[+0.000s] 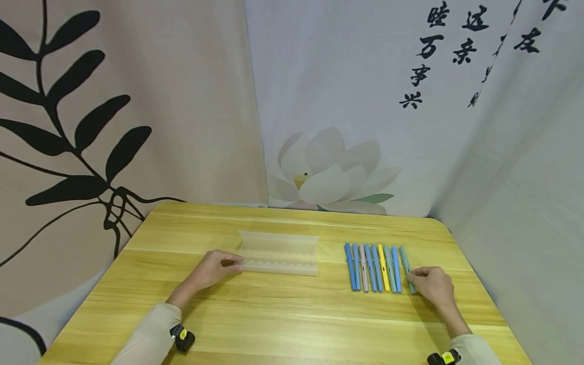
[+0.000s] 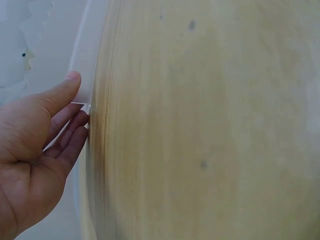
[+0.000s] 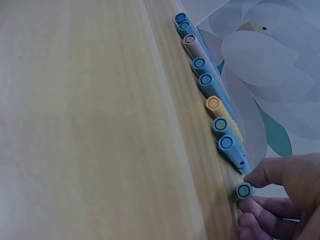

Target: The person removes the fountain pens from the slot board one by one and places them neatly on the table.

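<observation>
On the left of the wooden table lies a translucent plastic pen case (image 1: pixel 278 248), spread flat, with a scalloped strip along its near side. My left hand (image 1: pixel 211 272) pinches its near left corner between thumb and fingers; the left wrist view shows the case's edge (image 2: pixel 84 92) there. To the right, my right hand (image 1: pixel 434 288) holds a teal pen (image 1: pixel 404 258) at its near end, thumb on one side and fingers on the other. This pen (image 3: pixel 244 191) sits slightly apart from a row of several pens, blue, pinkish, teal and one yellow pen (image 1: pixel 383 268).
The wooden table (image 1: pixel 274 324) reaches back to a curtain (image 1: pixel 337 101) printed with a flower and dark characters. Another curtain (image 1: pixel 182 101) with dark leaves hangs at the left. Bare wood lies between the case and the pens.
</observation>
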A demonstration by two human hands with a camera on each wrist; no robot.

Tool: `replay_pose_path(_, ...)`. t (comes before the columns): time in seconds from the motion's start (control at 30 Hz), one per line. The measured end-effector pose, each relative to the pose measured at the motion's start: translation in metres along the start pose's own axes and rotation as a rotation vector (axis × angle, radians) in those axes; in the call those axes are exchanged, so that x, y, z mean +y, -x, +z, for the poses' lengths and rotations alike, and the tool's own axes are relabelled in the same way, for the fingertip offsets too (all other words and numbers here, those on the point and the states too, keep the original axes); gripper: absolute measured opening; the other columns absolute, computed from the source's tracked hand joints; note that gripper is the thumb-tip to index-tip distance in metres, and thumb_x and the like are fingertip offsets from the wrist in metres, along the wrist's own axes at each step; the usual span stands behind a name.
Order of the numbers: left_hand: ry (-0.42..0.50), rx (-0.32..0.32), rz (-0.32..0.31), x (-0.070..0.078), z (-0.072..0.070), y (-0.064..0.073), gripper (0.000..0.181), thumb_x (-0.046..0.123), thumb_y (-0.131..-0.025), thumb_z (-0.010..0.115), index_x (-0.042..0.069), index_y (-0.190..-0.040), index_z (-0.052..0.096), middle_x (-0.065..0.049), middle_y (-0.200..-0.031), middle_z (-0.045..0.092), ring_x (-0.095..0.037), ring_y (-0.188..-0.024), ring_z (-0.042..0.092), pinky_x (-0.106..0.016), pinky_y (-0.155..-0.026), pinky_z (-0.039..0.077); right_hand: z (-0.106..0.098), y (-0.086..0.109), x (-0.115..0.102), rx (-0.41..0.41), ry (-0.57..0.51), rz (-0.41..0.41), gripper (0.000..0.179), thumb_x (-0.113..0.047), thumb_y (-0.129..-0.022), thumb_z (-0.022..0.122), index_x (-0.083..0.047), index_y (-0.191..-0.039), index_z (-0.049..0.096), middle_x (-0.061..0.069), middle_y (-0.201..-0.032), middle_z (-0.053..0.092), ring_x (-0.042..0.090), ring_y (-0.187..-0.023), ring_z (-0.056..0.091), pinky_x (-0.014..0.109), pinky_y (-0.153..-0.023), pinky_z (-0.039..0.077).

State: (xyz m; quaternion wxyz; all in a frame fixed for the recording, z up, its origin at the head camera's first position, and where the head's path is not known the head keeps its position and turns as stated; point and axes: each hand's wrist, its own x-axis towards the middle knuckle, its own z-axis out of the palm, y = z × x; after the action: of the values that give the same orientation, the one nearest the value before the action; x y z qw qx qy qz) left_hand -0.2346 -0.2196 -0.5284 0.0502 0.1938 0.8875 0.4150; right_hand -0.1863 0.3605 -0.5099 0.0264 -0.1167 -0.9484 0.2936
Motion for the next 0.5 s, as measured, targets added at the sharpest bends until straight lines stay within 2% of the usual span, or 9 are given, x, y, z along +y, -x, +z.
replay_pose_path(0.27, 0.002, 0.004, -0.005, 0.0016, -0.0008, 0.0008, 0.031, 0.023, -0.096, 0.073, 0.005, -0.121, 0.075, -0.01, -0.119, 0.075, -0.03, -0.113, 0.068, -0.047, -0.094, 0.057, 0.0012, 0.0001, -0.0004, 0.002, -0.002, -0.01, 0.031, -0.026, -0.093, 0.073, 0.003, -0.101, 0.078, 0.02, -0.098, 0.076, 0.036, -0.089, 0.069, 0.049, -0.076, 0.051)
replay_pose_path(0.5, -0.003, 0.012, -0.011, 0.0028, -0.001, 0.0001, 0.03, 0.021, -0.096, 0.074, 0.005, -0.121, 0.075, -0.01, -0.119, 0.075, -0.03, -0.112, 0.069, -0.047, -0.094, 0.057, -0.0042, 0.003, -0.0017, -0.012, -0.034, -0.023, 0.037, -0.032, -0.095, 0.072, 0.002, -0.108, 0.077, 0.018, -0.102, 0.076, 0.034, -0.091, 0.07, 0.048, -0.075, 0.053)
